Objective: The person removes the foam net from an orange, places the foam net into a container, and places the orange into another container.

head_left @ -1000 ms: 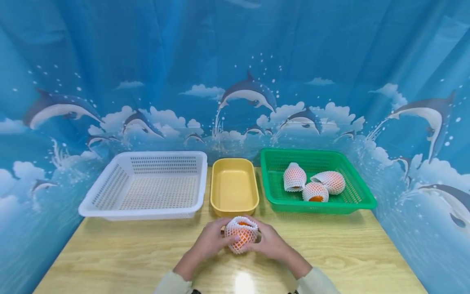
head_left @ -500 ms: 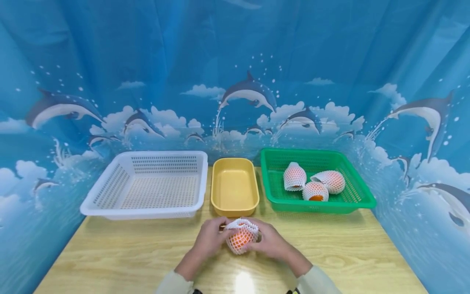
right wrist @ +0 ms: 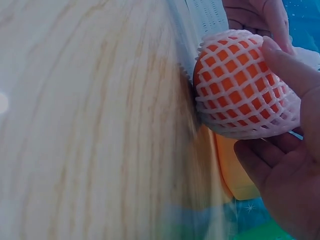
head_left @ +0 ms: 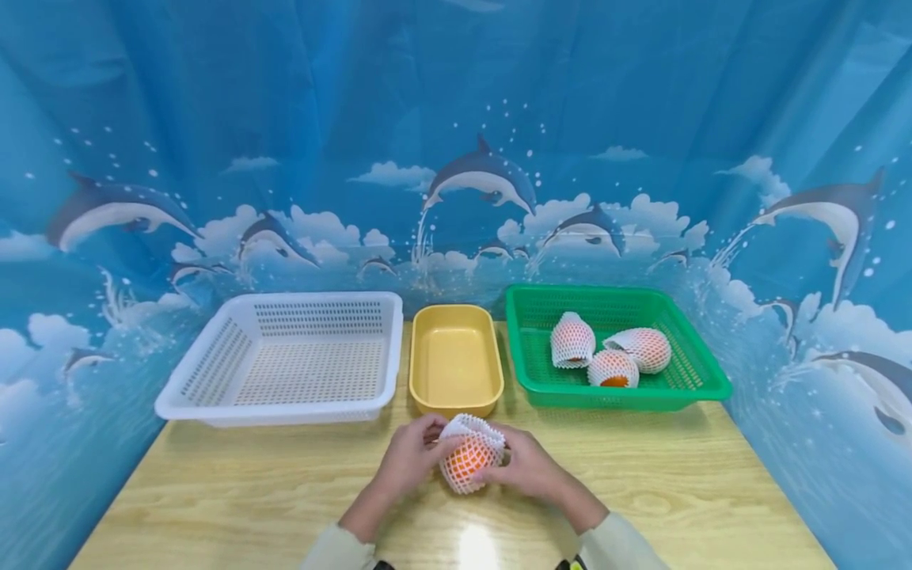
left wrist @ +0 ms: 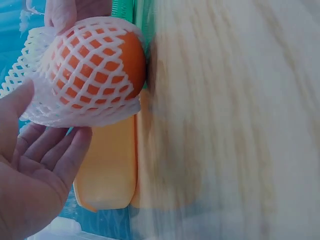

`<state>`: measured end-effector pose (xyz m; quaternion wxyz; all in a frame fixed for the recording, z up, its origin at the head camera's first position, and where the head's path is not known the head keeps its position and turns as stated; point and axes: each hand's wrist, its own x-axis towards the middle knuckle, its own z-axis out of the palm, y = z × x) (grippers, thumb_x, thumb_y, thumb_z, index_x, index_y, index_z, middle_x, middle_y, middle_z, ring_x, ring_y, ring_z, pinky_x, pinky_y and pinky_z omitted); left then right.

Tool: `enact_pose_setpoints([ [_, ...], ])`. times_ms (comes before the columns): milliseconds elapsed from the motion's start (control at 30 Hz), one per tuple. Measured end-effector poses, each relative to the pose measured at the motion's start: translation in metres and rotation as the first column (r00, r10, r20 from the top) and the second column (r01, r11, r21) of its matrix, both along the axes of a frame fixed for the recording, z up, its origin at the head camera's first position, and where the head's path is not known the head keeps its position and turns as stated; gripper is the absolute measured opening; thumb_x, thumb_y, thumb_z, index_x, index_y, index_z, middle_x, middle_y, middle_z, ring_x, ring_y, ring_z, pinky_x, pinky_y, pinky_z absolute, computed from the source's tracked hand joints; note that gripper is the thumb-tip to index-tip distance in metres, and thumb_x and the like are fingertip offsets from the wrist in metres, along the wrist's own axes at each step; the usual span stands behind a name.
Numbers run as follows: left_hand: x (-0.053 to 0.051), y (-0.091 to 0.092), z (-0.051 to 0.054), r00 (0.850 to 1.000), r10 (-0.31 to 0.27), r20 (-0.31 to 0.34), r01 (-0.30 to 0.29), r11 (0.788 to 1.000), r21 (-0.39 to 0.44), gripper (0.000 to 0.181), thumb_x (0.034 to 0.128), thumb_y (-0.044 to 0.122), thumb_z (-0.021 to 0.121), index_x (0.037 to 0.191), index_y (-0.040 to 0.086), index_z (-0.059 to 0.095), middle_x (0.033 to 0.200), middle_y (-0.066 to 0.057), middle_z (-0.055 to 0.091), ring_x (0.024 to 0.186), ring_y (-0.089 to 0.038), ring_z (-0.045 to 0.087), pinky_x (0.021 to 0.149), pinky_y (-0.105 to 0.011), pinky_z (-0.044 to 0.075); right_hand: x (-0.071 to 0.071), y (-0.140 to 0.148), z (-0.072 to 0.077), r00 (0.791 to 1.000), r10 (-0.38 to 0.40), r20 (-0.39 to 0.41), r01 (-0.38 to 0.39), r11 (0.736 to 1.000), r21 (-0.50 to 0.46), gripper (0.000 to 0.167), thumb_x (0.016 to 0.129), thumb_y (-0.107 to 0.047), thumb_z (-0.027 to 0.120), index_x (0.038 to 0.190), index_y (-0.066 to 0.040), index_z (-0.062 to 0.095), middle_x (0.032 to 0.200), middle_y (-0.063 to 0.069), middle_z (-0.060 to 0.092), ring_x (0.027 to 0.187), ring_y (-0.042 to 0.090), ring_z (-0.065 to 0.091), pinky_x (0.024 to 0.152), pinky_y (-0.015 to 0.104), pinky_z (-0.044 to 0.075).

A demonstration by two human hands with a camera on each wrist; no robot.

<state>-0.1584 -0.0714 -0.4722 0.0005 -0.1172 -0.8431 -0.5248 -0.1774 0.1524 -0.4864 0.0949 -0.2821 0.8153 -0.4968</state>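
In the head view an orange (head_left: pixel 470 459) in a white foam net sleeve (head_left: pixel 476 426) rests on the table in front of the yellow tray, between the hands. The left hand (head_left: pixel 408 457) pinches the left upper part of the sleeve between thumb and fingers. From the right, the right hand (head_left: pixel 529 467) grips the netted fruit. In the left wrist view a patch of bare orange (left wrist: pixel 133 65) shows at the sleeve's open end, and loose net (left wrist: pixel 25 57) stands out at the other end. The right wrist view has the right thumb (right wrist: pixel 287 62) lying on the net.
Behind the hands stands a yellow tray (head_left: pixel 456 400). To its left is a white perforated basket (head_left: pixel 271 413). A green basket (head_left: pixel 606 400) on the right holds several netted fruits, among them one (head_left: pixel 572 342) upright. A dolphin-print curtain (head_left: pixel 456 95) hangs behind the wooden table (head_left: pixel 235 491).
The sleeve's top edge, bunched half a second ago, now stands higher and wider. The left fingers have shifted slightly on the net. The right hand keeps its hold; the baskets are unmoved.
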Motion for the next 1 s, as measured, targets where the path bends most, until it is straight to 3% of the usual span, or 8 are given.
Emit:
enact_pose_setpoints([
  [100,0.001,0.000,-0.001,1.000,-0.021,0.015,0.020,0.999,0.037,0.041,0.0855,0.030,0.073,0.114,0.003,0.063,0.113,-0.015,0.068,0.105,-0.027,0.065,0.090,-0.034,0.055,0.000,0.000,0.000,0.999,-0.012,-0.034,0.013,1.000,0.006,0.065,0.076,-0.039,0.081,0.131,-0.012,0.060,0.127,-0.002,0.064,0.114,0.017,0.060,0.100,0.037,0.048],
  [433,0.002,-0.002,-0.002,0.990,-0.131,0.050,0.130,0.991,0.015,0.059,0.0850,0.031,0.074,0.131,-0.001,0.055,0.124,-0.017,0.062,0.111,-0.030,0.063,0.090,-0.032,0.055,-0.003,0.001,-0.002,0.982,-0.070,-0.174,0.067,0.997,-0.026,0.051,0.076,-0.036,0.079,0.117,-0.008,0.070,0.119,0.004,0.068,0.108,0.022,0.065,0.094,0.036,0.052],
  [667,0.002,-0.001,-0.004,0.988,-0.150,0.030,0.151,0.988,-0.024,0.062,0.0839,0.030,0.076,0.134,0.001,0.054,0.126,-0.017,0.062,0.109,-0.030,0.064,0.088,-0.031,0.055,-0.001,-0.003,-0.002,0.974,-0.162,-0.161,0.145,0.983,-0.113,0.034,0.076,-0.029,0.080,0.104,-0.009,0.075,0.108,0.001,0.072,0.099,0.017,0.069,0.091,0.034,0.053],
  [867,0.003,-0.002,-0.006,0.986,-0.163,0.018,0.163,0.986,-0.018,0.063,0.0820,0.024,0.078,0.134,-0.001,0.053,0.127,-0.018,0.061,0.109,-0.031,0.063,0.088,-0.031,0.055,0.002,-0.009,0.003,0.947,-0.211,-0.242,0.164,0.966,-0.201,0.020,0.073,-0.005,0.081,0.092,0.001,0.075,0.096,0.011,0.073,0.087,0.017,0.072,0.079,0.028,0.058],
  [1000,0.003,-0.002,-0.006,0.987,-0.160,0.012,0.160,0.987,-0.026,0.062,0.0825,0.024,0.078,0.133,-0.002,0.053,0.124,-0.019,0.062,0.107,-0.030,0.064,0.087,-0.029,0.056,0.001,-0.007,-0.001,0.956,-0.214,-0.200,0.178,0.967,-0.183,0.031,0.077,-0.013,0.080,0.104,-0.001,0.073,0.103,0.010,0.073,0.093,0.019,0.071,0.083,0.031,0.057],
])
